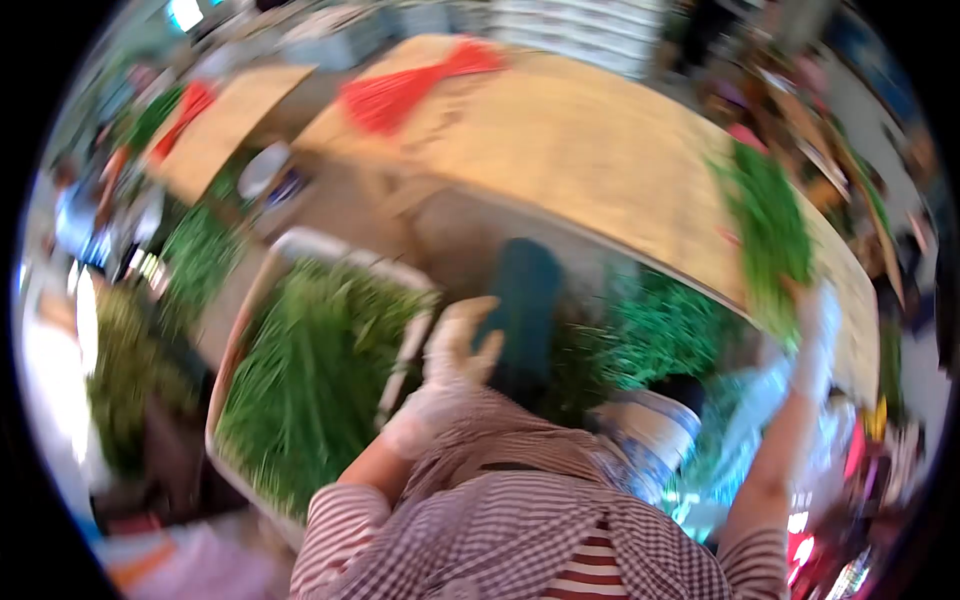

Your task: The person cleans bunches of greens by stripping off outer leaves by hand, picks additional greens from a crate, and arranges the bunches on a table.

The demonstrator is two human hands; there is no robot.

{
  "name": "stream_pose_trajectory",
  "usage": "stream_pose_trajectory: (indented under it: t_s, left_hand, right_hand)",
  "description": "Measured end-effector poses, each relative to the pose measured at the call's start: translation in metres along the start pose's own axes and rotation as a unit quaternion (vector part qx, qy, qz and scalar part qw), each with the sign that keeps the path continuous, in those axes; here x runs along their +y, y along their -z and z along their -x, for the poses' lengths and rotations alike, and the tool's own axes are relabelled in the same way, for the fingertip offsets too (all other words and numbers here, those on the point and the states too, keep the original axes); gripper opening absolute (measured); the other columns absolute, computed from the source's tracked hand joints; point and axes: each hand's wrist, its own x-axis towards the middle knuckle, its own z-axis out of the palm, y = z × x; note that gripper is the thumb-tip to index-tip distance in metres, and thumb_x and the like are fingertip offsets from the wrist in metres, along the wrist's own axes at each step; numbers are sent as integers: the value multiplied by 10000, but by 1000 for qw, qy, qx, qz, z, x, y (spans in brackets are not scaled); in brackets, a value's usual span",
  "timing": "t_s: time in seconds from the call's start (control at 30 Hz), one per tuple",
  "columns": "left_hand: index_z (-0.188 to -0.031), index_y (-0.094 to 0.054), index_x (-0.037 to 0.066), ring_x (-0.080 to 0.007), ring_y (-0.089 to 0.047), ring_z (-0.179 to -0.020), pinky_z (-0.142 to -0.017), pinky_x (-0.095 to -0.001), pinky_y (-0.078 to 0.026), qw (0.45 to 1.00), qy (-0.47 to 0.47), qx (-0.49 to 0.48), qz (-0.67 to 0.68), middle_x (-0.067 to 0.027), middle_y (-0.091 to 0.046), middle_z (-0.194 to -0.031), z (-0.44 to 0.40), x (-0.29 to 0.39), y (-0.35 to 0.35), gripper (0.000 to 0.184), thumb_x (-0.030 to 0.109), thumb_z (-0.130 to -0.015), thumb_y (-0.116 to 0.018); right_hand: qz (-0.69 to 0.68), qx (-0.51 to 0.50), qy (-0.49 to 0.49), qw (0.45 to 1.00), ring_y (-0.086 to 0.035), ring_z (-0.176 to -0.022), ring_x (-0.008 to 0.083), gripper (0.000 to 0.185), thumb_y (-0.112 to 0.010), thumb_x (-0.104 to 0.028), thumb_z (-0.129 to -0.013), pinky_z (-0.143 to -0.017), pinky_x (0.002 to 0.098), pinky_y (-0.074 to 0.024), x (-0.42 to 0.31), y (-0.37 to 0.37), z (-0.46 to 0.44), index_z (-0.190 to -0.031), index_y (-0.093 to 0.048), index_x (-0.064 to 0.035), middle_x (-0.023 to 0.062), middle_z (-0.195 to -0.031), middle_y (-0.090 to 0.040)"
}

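My left hand [460, 350], in a pale glove, hovers over my lap beside the crate, its fingers apart and holding nothing. At the right end of the wooden table, my right hand [815, 310], also gloved, is at the lower end of a bundle of long green stalks [770, 230]; motion blur softens its fingers, which appear closed round the stalks. The white-rimmed crate [408, 352] at my left is heaped with long green stalks [310, 380].
A bunch of red ties [420, 85] lies on the wooden table [590, 140]. Loose greens [665, 330] are piled below its edge. A white bucket [265, 172] stands at the left. Other people [80, 215] are around the left and right edges.
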Motion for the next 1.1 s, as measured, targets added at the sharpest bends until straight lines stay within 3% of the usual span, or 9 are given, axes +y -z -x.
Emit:
stream_pose_trajectory:
  t_s: [0.07, 0.2, 0.4, 0.53, 0.77, 0.87, 0.9, 1.03, 1.1]
  left_hand:
    - [-1215, -553, 36, -280, -577, -1083, -935, -352, -477, 998, 20, 23, 61, -150, -572, -1182, 27, -20, 0, 489, 13, -748, -697]
    - [-1254, -523, 33, -340, -482, -1204, -1058, -414, -375, 993, 50, 95, -39, -181, -530, -1254, 62, -52, 48, 582, 57, -715, -739]
    - [-1459, -222, -12, -375, -404, -1282, -1056, -423, -363, 787, 347, 197, -471, -245, -441, -1363, 79, -159, 129, 1146, 354, -593, -878]
    - [-1447, -257, -11, -306, -613, -1047, -874, -359, -508, 798, 549, 94, -231, -198, -619, -1139, 80, -220, 157, 1056, 290, -624, -846]
    - [-1366, -372, -3, -344, -594, -878, -755, -425, -491, 885, 215, 231, -343, -159, -598, -997, 103, -177, 114, 869, 73, -603, -779]
    - [-1414, -310, -29, -342, -582, -887, -756, -440, -473, 920, 135, 159, -332, -166, -585, -1006, 119, -155, 84, 962, 121, -601, -801]
    - [-1437, -265, -36, -331, -576, -923, -772, -429, -469, 920, 216, 73, -319, -167, -580, -1028, 115, -136, 83, 1016, 203, -620, -819]
    - [-1146, -616, 47, -278, -573, -988, -885, -382, -462, 955, 67, 236, -167, -113, -621, -1059, 106, -149, 111, 476, 179, -726, -798]
    - [-1205, -579, 44, -291, -556, -1052, -932, -402, -446, 942, 54, 285, -171, -138, -605, -1119, 87, -157, 136, 533, 133, -727, -797]
  right_hand:
    - [88, 237, 84, 964, -585, -1090, 403, 884, -617, -601, -807, -863, 445, -499, 33, -36, -18, -1401, -387, 11, 275, -1222, -574]
    - [-344, 134, 251, 895, -558, -1139, 277, 673, -708, -354, -837, -905, 401, -481, -118, -17, 91, -1369, -455, -30, 201, -1297, -549]
    - [-379, -259, 428, 779, -620, -1023, 231, 581, -742, -247, -805, -952, 354, -486, -293, -57, 257, -1304, -521, -47, 133, -1301, -568]
    - [-280, -482, 459, 692, -577, -1143, 274, 780, -760, -324, -786, -1008, 366, -449, -370, -75, 327, -1415, -385, -53, 156, -1332, -536]
    - [-445, -545, 229, 673, -528, -1182, 280, 967, -832, -400, -708, -1031, 378, -404, -470, -206, 391, -1411, -335, 40, 204, -1310, -530]
    - [-637, -692, 85, 329, -571, -1081, 247, 717, -822, -340, -737, -950, 382, -448, -484, -219, 384, -1257, -503, 36, 169, -1154, -610]
    - [-599, -682, 28, 419, -597, -960, 206, 471, -799, -260, -766, -849, 360, -480, -484, -205, 380, -1109, -594, -12, 102, -1018, -643]
    - [-634, -631, -10, 446, -619, -891, 193, 400, -755, -121, -766, -786, 322, -514, -474, -246, 369, -1119, -597, -21, 68, -1020, -645]
    - [-674, -577, 56, 458, -619, -900, 191, 409, -751, -103, -766, -800, 323, -514, -470, -251, 369, -1134, -588, -30, 65, -1033, -640]
